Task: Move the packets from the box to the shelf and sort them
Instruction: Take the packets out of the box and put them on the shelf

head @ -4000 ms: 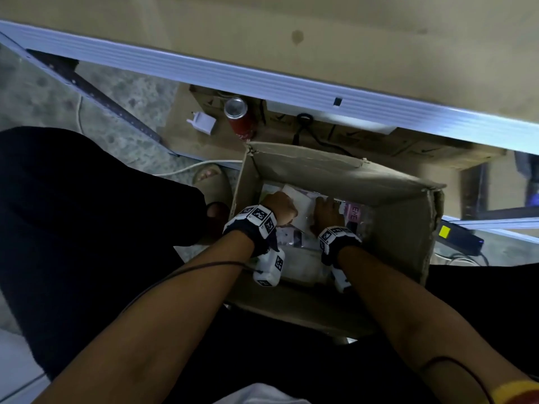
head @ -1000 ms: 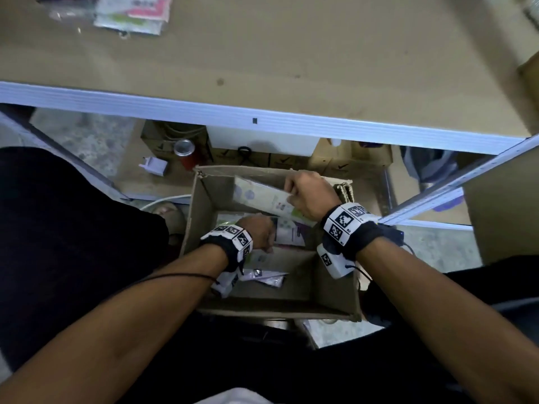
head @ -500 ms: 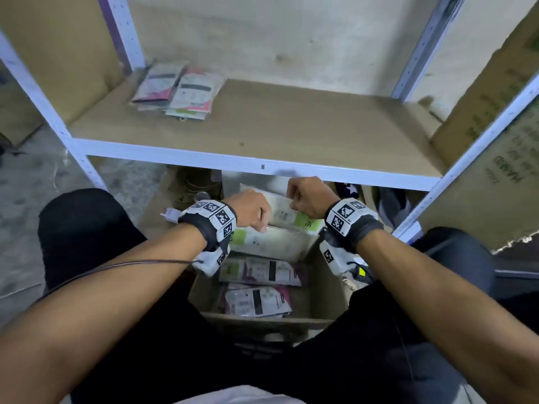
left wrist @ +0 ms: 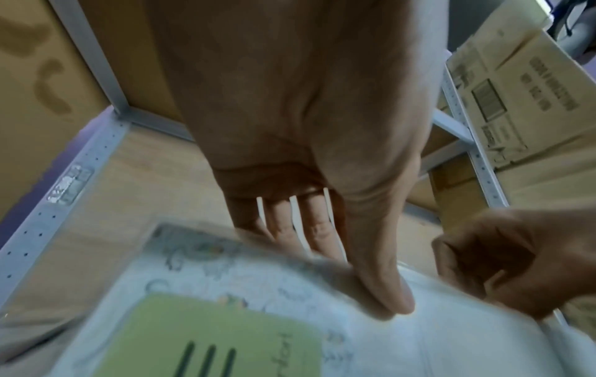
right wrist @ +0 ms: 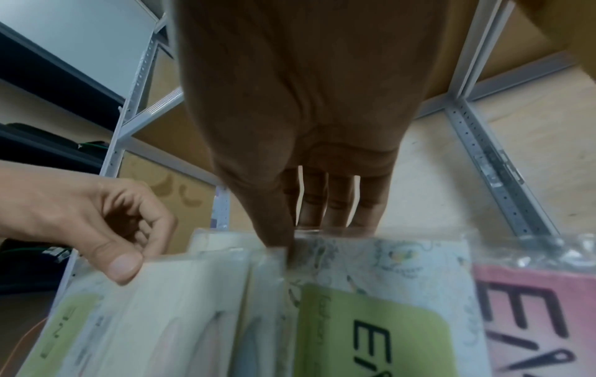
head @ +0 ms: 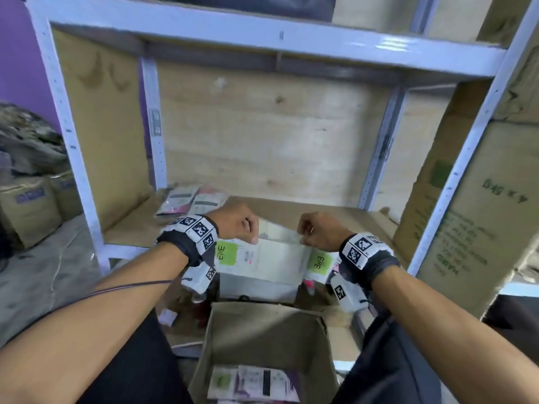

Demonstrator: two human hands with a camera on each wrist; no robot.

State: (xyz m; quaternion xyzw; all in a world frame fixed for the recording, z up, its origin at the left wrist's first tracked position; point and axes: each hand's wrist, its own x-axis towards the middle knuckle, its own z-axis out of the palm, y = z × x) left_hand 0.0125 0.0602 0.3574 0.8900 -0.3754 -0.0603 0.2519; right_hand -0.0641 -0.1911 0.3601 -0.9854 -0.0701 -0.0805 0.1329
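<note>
Both hands hold a bunch of flat white packets (head: 264, 259) with green labels, raised in front of the wooden shelf (head: 335, 211). My left hand (head: 239, 225) pinches the top edge of a green-labelled packet (left wrist: 225, 326), thumb on top. My right hand (head: 315, 231) pinches the top of other packets (right wrist: 371, 306), among them one with a pink label (right wrist: 532, 318). Below, the open cardboard box (head: 262, 330) still holds several packets (head: 253, 383). A small pile of packets (head: 192, 199) lies at the shelf's back left.
White metal shelf posts (head: 73, 147) frame the bay, with a beam (head: 262, 39) overhead. A tall cardboard carton (head: 466, 223) stands to the right. More cartons (head: 32, 208) sit on the floor at left. Black-clothed legs (head: 393, 360) flank the box.
Both hands have lifted the packets out of the box up to shelf height. The view has tilted up from the box to the shelf bay.
</note>
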